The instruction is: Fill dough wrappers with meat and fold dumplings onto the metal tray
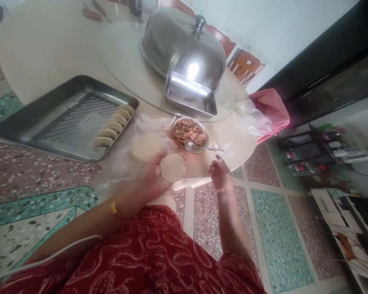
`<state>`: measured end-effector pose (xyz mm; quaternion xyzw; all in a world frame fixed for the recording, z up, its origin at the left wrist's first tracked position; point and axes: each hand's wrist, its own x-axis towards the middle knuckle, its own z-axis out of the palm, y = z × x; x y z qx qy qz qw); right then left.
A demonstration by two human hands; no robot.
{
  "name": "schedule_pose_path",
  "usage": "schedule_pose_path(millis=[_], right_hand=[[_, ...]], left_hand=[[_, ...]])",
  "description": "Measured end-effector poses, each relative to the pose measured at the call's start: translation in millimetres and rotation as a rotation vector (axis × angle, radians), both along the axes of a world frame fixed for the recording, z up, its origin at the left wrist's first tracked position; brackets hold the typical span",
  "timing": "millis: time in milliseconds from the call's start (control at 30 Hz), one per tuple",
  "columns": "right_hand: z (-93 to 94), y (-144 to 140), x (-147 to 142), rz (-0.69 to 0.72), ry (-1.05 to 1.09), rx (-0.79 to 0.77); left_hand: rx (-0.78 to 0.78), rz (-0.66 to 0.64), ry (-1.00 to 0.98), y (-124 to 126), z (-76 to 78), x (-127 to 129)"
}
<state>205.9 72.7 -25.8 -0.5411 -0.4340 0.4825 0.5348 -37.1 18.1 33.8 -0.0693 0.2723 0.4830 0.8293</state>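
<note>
My left hand [151, 179] holds a round white dumpling wrapper [172, 167] flat on its fingers, just over the table's near edge. A stack of more wrappers [146, 148] lies on clear plastic beside it. My right hand [219, 173] hovers empty with loosely curled fingers, just below the handle of a metal spoon [202, 148]. The spoon rests in a steel bowl of minced meat filling [190, 132]. Several folded dumplings [113, 125] lie in a row on a steel tray [49, 118] at the left.
A domed steel food cover [184, 45] and a small steel tray [190, 98] sit on a round turntable [122, 61]. A clear plastic bag [251, 116] and pink bag [271, 108] lie at the table's right edge. Wooden chairs [245, 65] stand behind. Terrazzo floor lies below.
</note>
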Motion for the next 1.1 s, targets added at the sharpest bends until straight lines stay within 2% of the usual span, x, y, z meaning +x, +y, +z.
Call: schedule_pose_path(millis=[133, 233, 333, 467, 533, 700, 867, 1100], right_hand=[[-4.7, 30.9, -7.2, 0.02, 0.004, 0.024], [-3.5, 42.0, -13.5, 0.028, -0.058, 0.079], [5.3, 37.4, -11.6, 0.039, -0.16, 0.155], [23.3, 20.6, -10.6, 0.104, -0.43, 0.356], [29.4, 15.8, -16.4, 0.142, -0.498, 0.427], [28.7, 21.8, -31.6, 0.204, -0.661, 0.524], [30.5, 33.0, -25.8, 0.181, -0.698, 0.581], [36.3, 42.7, -36.9, 0.52, -0.618, 0.731]], left_hand=[[-0.062, -0.012, 0.099, 5.0, -7.2, 11.8], [-0.072, -0.014, 0.12, 4.2, -12.5, 13.4], [-0.066, -0.023, 0.109, 4.4, -15.4, 12.2], [-0.11, -0.023, 0.12, 8.6, -13.9, 12.5], [-0.113, -0.018, 0.126, 10.5, -11.6, 13.8], [-0.119, -0.024, 0.123, 11.0, -8.9, 14.5], [-0.153, -0.037, 0.177, 12.6, -11.7, 13.0], [-0.187, -0.027, 0.217, 13.9, -5.8, 16.3]])
